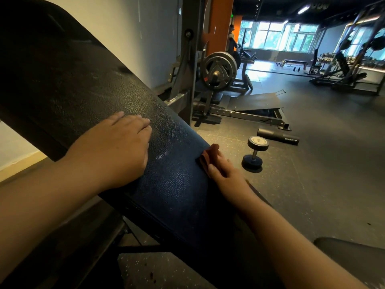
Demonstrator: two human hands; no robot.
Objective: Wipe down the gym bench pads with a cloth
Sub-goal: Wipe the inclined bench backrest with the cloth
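A long black textured bench pad point(83, 84) slants from the upper left down to the lower middle of the head view. My left hand point(116, 147) lies flat on top of the pad with straight fingers. My right hand point(220, 167) is at the pad's right edge, holding a small reddish-brown cloth point(205, 157) against the pad's side. Most of the cloth is hidden under my fingers.
On the rubber floor to the right lie a dumbbell point(255, 153) and a black roller point(277, 137). A plate-loaded machine point(218, 69) stands behind the pad. Another dark pad point(352, 253) sits at the lower right. A person stands far back by the orange column.
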